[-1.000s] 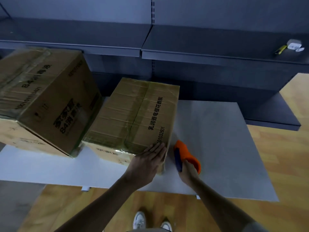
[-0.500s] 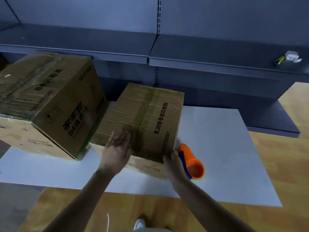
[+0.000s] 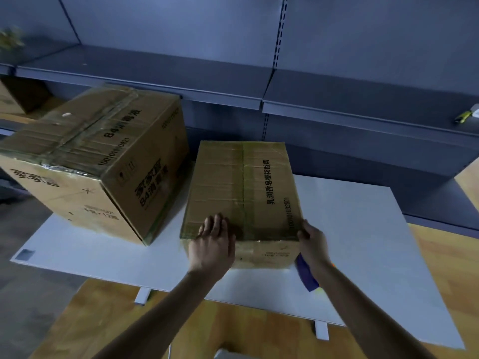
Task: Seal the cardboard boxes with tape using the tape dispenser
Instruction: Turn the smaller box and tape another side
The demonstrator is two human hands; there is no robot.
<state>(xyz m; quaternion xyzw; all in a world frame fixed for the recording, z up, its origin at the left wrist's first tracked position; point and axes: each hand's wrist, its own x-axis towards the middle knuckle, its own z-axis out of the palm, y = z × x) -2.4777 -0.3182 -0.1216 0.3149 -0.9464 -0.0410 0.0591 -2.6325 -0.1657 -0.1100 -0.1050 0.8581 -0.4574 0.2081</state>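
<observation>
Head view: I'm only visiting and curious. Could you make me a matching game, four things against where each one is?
Things:
1. left hand
2. right hand
3. large box
4. yellow object

Places:
a. on the shelf, far right
b. gripping the small box at its near right corner
c. flat on the small box's top, by its near edge
d. on the table, left of the small box

Pairs: 1-c, 2-b, 3-d, 4-a.
</observation>
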